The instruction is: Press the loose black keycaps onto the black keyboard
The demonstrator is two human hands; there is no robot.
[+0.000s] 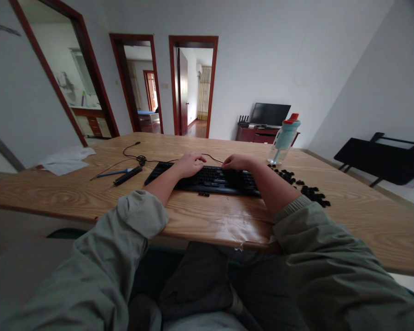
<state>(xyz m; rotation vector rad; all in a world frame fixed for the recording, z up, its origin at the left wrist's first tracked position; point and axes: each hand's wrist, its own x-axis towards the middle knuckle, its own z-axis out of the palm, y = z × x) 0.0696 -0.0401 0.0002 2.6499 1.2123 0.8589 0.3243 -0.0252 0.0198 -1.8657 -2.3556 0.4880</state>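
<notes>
A black keyboard (210,177) lies on the wooden table in front of me, and part of its right side is in dark shadow under my wrist. My left hand (191,164) rests over its left part, palm down, with the fingers reaching out and apart. Over the back edge, right of the middle, my right hand (237,162) is bent down with its fingertips pinched together; whatever is between them is too small to see. Loose black keycaps (313,195) are strewn to the right. A few small black pieces (203,194) sit against the keyboard's front edge.
A clear bottle (284,139) with a red and teal lid stands behind the keycaps. Left of the keyboard are a black-handled tool (128,176), a thin blue tool (113,173) and a coiled cable (141,160). Crumpled white sheets (66,160) lie at the table's left.
</notes>
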